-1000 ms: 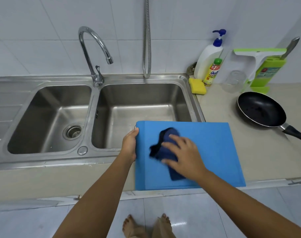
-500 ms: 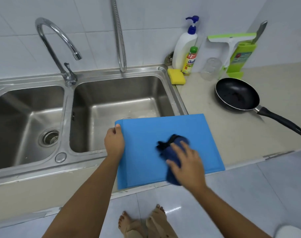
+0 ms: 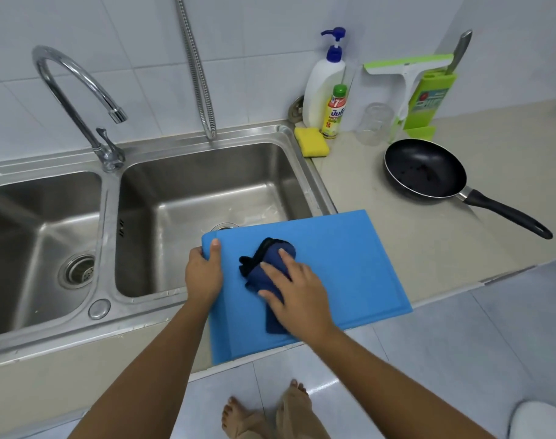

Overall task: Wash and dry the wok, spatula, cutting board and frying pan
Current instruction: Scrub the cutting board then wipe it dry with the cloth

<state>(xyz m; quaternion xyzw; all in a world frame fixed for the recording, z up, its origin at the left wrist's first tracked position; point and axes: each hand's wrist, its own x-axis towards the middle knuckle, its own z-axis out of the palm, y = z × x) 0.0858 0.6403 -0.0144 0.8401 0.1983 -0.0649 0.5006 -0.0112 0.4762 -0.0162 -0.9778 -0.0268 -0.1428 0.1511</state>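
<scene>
A blue cutting board (image 3: 349, 258) lies flat on the counter's front edge, its left end over the right sink basin. My left hand (image 3: 204, 274) grips the board's left edge, thumb on top. My right hand (image 3: 297, 294) presses a dark blue cloth (image 3: 268, 267) flat against the board's middle, fingers spread and straight. A black frying pan (image 3: 425, 169) sits on the counter to the back right, its handle pointing right. The wok and spatula are out of view.
A double steel sink (image 3: 112, 198) with a curved tap (image 3: 77, 99) fills the left. At the wall stand a pump bottle (image 3: 324, 83), a small green-capped bottle (image 3: 335, 112), a yellow sponge (image 3: 311, 145), a glass jar (image 3: 376, 123) and a green squeegee (image 3: 406, 71).
My right hand slid the cloth right across the board and then back toward its left-middle. The left hand kept its grip on the edge. The camera shifted right.
</scene>
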